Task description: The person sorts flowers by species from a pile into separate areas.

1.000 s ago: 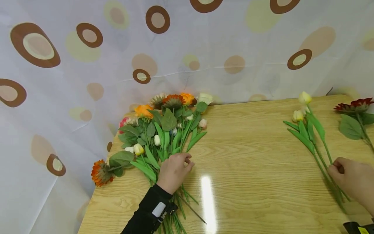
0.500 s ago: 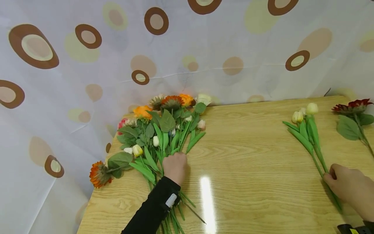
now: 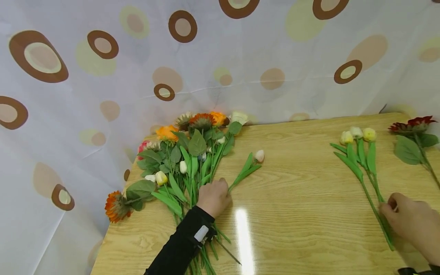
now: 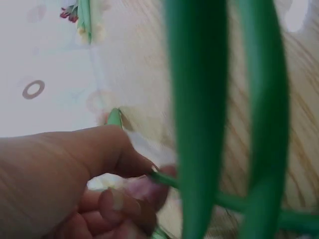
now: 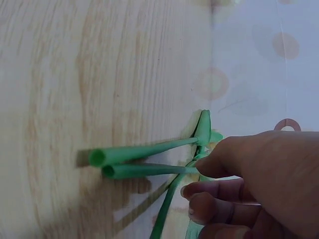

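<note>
A pile of artificial flowers [image 3: 187,154] lies at the table's left. My left hand [image 3: 214,196] pinches the green stem [image 4: 167,180] of a pale pink tulip [image 3: 259,155], which lies fanned out to the right of the pile. In the left wrist view its fingertips [image 4: 139,191] close on that stem behind blurred leaves. At the right, three yellow and white tulips [image 3: 357,133] lie side by side. My right hand [image 3: 409,219] grips their stems [image 5: 144,159] near the cut ends, fingers [image 5: 234,162] curled over them.
A dark red sunflower [image 3: 412,124] lies at the far right. An orange flower [image 3: 117,204] hangs over the wooden table's [image 3: 302,198] left edge. A spotted curtain [image 3: 240,57] closes off the back and left.
My left hand has drawn one pale pink tulip out of the pile towards the right. My right hand has swung the tulips so their heads sit level.
</note>
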### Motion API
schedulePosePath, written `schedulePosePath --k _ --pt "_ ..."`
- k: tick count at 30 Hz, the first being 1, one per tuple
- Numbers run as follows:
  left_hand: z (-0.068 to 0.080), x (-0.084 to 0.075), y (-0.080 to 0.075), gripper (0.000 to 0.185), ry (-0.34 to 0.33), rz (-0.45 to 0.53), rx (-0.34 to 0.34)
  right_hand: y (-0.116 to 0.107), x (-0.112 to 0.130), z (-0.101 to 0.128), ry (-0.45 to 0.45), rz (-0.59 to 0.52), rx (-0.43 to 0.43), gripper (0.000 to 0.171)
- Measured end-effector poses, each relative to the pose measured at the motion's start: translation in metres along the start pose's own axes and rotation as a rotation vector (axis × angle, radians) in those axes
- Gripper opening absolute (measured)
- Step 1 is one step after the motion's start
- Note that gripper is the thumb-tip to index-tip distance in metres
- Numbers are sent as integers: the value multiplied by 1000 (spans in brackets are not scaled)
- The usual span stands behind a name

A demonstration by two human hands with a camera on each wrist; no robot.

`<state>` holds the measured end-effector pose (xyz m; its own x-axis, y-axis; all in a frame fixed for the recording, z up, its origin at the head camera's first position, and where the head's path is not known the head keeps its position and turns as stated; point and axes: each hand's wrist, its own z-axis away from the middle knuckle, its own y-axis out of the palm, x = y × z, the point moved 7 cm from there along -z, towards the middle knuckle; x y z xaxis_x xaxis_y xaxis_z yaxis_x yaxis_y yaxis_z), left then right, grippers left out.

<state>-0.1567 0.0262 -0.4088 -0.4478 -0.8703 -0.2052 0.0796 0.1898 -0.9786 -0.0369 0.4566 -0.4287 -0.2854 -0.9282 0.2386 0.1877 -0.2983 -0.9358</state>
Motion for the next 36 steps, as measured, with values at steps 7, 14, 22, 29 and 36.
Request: schedulePosePath --k 7,14,22,29,36 --pt "-15 -14 -22 14 73 310 -109 -15 39 10 -110 -64 -119 30" --pt "-18 -59 -26 23 52 1020 118 -13 137 35 -424 -451 -193 14" --pt "-15 -102 -14 23 50 1278 213 3 201 53 -531 -797 63 16" --pt "-12 -107 -12 20 47 1291 222 9 202 54 -509 -805 74 13" --pt "-1 -94 -16 23 105 1031 273 -12 158 44 -436 -557 -169 12"
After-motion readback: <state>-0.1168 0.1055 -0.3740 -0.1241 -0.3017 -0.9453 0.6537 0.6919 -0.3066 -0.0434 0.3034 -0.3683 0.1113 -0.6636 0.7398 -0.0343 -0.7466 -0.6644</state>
